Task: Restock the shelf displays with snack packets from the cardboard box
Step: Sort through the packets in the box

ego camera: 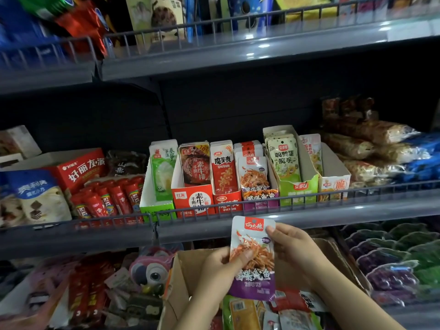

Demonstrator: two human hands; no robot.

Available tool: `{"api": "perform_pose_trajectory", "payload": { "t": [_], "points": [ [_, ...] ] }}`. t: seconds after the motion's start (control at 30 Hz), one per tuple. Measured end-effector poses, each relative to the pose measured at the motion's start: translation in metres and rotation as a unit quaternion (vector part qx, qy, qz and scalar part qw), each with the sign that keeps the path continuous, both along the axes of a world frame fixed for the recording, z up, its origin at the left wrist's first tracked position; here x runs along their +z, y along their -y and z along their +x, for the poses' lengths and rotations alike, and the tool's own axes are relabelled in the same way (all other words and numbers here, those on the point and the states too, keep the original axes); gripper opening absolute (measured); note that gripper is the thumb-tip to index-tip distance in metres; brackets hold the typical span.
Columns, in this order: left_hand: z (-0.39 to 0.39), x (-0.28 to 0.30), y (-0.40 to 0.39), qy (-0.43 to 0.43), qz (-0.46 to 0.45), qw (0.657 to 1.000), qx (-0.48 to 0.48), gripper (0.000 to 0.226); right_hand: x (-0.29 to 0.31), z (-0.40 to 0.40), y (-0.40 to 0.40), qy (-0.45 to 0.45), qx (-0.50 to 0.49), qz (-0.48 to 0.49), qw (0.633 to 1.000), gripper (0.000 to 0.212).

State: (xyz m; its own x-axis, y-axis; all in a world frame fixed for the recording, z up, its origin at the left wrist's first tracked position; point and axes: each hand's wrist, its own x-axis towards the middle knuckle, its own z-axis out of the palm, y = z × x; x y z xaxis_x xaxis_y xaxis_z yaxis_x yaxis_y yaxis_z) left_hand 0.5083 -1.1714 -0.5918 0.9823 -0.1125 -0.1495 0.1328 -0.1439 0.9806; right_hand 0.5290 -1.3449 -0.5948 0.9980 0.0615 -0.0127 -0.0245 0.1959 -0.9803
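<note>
Right now the snack packet (253, 258) stands up tall, long side going up and down, red top pointing at the shelf (309, 216) and purple bottom pointing down at the cardboard box (188, 265). Both hands hold it just under the shelf rail: the left hand (217, 270) pinches its left edge and the right hand (289, 244) pinches its top right corner. More packets like it sit in the purple display box (258, 184) on the shelf above, between a red box (226, 186) and a green box (297, 189).
</note>
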Motion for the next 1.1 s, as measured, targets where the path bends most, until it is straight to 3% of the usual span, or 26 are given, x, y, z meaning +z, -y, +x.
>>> {"api": "perform_pose_trajectory", "payload": {
  "t": [0.27,0.47,0.57,0.73,0.8,0.9,1.0,1.1],
  "points": [
    [0.005,0.025,-0.001,0.059,0.026,0.997,0.045,0.018,0.016,-0.001,-0.002,0.076,-0.014,-0.103,0.992,0.02],
    [0.025,0.067,0.006,0.067,0.066,0.996,-0.007,0.018,0.024,-0.001,0.0,0.105,-0.049,-0.124,0.985,0.017],
    [0.042,0.091,0.013,0.083,0.149,0.984,-0.051,0.012,0.031,0.001,0.007,0.138,-0.089,-0.18,0.97,0.013],
    [0.073,0.128,0.027,0.144,0.193,0.97,-0.04,0.01,0.036,0.013,0.02,0.167,-0.1,-0.206,0.959,0.029],
    [0.087,0.142,0.031,0.182,0.205,0.961,-0.029,0.011,0.031,0.021,0.029,0.197,-0.126,-0.277,0.932,0.036],
    [0.11,0.162,0.037,0.224,0.22,0.949,-0.021,0.013,0.019,0.032,0.042,0.263,-0.199,-0.447,0.832,0.04],
    [0.132,0.179,0.048,0.248,0.231,0.941,-0.016,0.012,0.016,0.042,0.053,0.243,-0.212,-0.555,0.767,0.056],
    [0.153,0.189,0.06,0.263,0.268,0.927,-0.004,0.01,0.013,0.054,0.06,0.243,-0.222,-0.644,0.69,0.055]
  ]
}}
